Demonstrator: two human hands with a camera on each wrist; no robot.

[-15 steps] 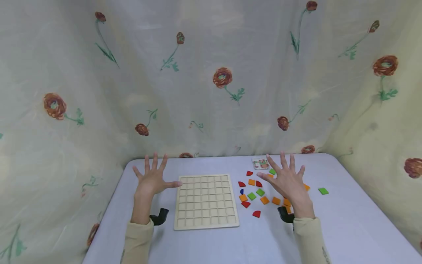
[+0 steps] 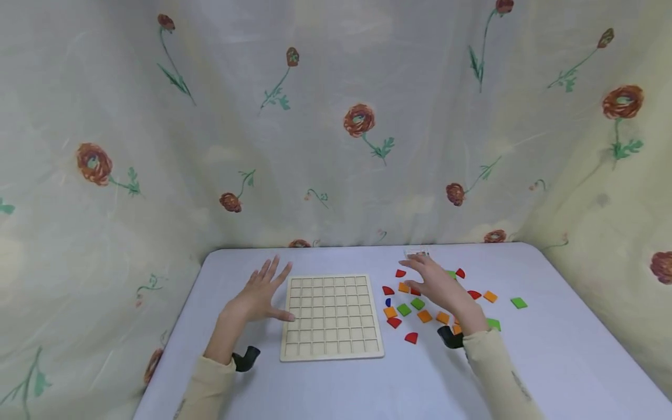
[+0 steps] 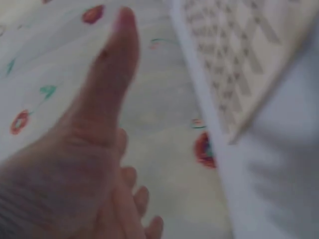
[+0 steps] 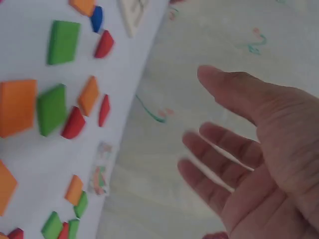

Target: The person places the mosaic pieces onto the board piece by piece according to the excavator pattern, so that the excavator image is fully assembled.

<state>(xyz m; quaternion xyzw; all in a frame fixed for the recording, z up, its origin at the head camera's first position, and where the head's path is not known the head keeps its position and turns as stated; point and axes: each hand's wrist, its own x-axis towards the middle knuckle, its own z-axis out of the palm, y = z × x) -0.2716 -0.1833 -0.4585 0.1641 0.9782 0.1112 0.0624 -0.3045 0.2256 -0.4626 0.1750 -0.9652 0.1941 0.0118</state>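
My left hand (image 2: 255,300) hovers beside the left edge of a cream grid board (image 2: 332,318), thumb stretched toward it and fingers spread. In the left wrist view the blurred thumb (image 3: 107,74) stands clear of the board (image 3: 249,45). Over the scattered pieces on the right, my right hand (image 2: 441,286) is raised with loosely bent fingers and holds nothing. Among the pieces below it are an orange square (image 2: 424,316), a green square (image 2: 403,310), a red quarter-circle (image 2: 412,338) and a small blue piece (image 2: 388,302). The right wrist view shows its palm (image 4: 269,194) apart from everything.
A small printed card (image 2: 416,252) lies near the table's back edge, partly behind the right hand. One green square (image 2: 518,303) sits apart at the far right. A flowered curtain (image 2: 336,175) hangs behind and around the white table (image 2: 336,391).
Both hands have lowered from their upright, spread pose. The left has turned toward the board; the right has tilted left over the pieces, its fingers bending. The view has shifted slightly.
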